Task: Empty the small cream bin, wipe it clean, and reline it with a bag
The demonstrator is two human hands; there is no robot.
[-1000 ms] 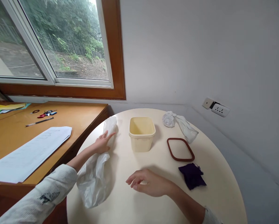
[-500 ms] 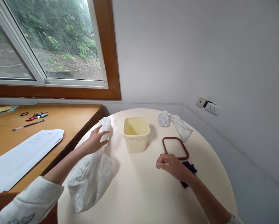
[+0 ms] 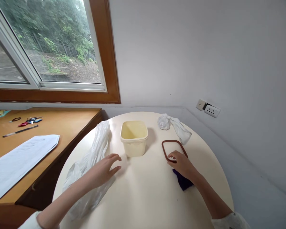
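My left hand [image 3: 109, 168] is open, thumb and fingers apart, above the table beside a crumpled white plastic bag [image 3: 97, 144]. A pale yellow square plastic tub [image 3: 134, 147], without a lid on it, stands upright just beyond this hand. My right hand [image 3: 182, 163] is at the near edge of a brown rounded-square ring [image 3: 174, 141]. Its fingers are curved, with a gap between thumb and forefinger; whether they touch the ring I cannot tell. A dark purple cloth [image 3: 182, 183] lies partly under the right hand and wrist.
A knotted white plastic bag [image 3: 181, 131] lies at the back right of the round cream table [image 3: 145, 203]. On the left, a wooden desk [image 3: 71, 117] holds papers [image 3: 25, 154], a pen [image 3: 20, 130] and keys [image 3: 31, 121]. A wall socket [image 3: 212, 110] is at right.
My left hand has moved off the far part of the crumpled bag, toward me and to the right. My right hand has shifted forward and right to the ring, its fingers spreading. The view has turned slightly.
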